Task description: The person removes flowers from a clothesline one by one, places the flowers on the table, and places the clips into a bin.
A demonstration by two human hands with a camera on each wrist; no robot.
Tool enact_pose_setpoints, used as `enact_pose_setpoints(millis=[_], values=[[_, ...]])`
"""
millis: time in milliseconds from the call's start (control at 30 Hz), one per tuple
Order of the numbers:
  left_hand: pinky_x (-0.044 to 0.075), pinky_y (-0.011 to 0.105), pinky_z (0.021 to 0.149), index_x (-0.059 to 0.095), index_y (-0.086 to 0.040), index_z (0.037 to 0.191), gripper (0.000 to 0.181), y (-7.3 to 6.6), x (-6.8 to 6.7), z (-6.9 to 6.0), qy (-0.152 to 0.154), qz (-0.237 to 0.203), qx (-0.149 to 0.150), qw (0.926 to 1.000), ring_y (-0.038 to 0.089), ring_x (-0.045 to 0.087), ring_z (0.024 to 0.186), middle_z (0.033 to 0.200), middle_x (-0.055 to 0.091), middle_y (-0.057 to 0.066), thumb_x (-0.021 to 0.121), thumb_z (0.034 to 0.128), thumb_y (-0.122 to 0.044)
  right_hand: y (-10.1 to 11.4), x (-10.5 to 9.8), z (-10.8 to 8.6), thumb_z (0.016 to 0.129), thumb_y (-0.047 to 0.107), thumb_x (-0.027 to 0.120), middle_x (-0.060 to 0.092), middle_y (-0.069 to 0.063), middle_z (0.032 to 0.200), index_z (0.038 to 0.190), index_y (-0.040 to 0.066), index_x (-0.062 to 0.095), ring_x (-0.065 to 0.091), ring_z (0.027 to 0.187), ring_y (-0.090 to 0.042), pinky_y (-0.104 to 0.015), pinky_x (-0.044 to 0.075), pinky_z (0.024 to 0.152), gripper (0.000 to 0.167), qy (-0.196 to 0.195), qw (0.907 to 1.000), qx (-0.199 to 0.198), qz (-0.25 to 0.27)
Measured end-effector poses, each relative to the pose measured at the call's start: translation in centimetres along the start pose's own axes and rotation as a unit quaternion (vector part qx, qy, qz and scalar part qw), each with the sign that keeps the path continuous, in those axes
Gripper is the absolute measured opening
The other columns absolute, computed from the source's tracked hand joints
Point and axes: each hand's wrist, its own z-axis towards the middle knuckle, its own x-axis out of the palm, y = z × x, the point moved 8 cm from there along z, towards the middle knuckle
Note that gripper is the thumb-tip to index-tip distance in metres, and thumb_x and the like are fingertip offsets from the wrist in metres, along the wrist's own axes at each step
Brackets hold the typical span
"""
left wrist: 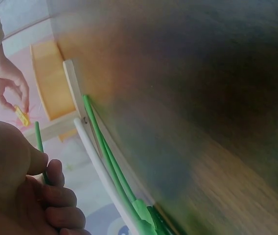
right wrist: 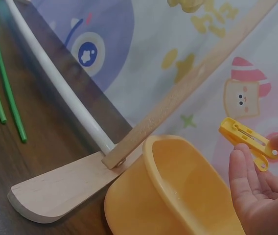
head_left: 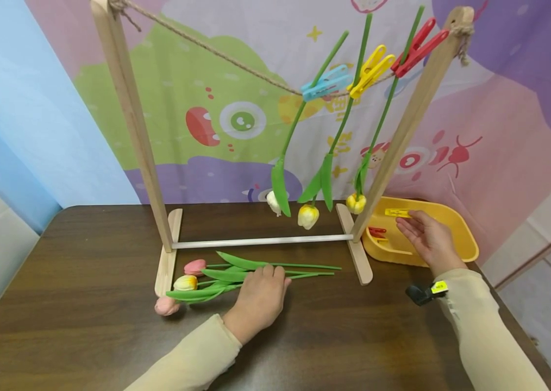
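My right hand point(head_left: 429, 239) pinches a yellow clothespin point(right wrist: 246, 141) between thumb and fingers, above the yellow basin point(head_left: 466, 244). My left hand point(head_left: 260, 296) lies over the tulips on the table, and its curled fingers and thumb grip one green stem point(left wrist: 39, 139). Which bloom belongs to that stem I cannot tell. To its left lie a pink tulip point(head_left: 194, 266), a yellow-white tulip point(head_left: 185, 283) and another pink tulip point(head_left: 166, 306). Their stems point right. Three tulips hang heads down from the rope, held by a blue clothespin point(head_left: 326, 83), a yellow one and a red one.
A wooden frame point(head_left: 133, 125) with a sagging rope point(head_left: 217, 53) stands at the table's back, a white bar point(head_left: 261, 242) joining its feet. A red clothespin point(head_left: 377, 232) lies in the basin. Behind hangs a cartoon-printed cloth point(head_left: 168, 70).
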Motion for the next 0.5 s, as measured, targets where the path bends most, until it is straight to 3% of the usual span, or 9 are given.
enact_pose_setpoints(millis=[500], values=[[0.038,0.031,0.052,0.05,-0.008,0.077,0.026,-0.59,0.64,0.12,0.019,-0.002,0.006,0.9998,0.021,0.052,0.06,0.067,0.05,0.005,0.052,0.0949,-0.027,-0.31,-0.67,0.76,0.088,0.008,0.064,0.065,-0.01,0.085,0.09,0.005,0.061,0.07,0.081,-0.023,-0.032,0.055,0.08,0.004,-0.022,0.9996,0.014,-0.004]])
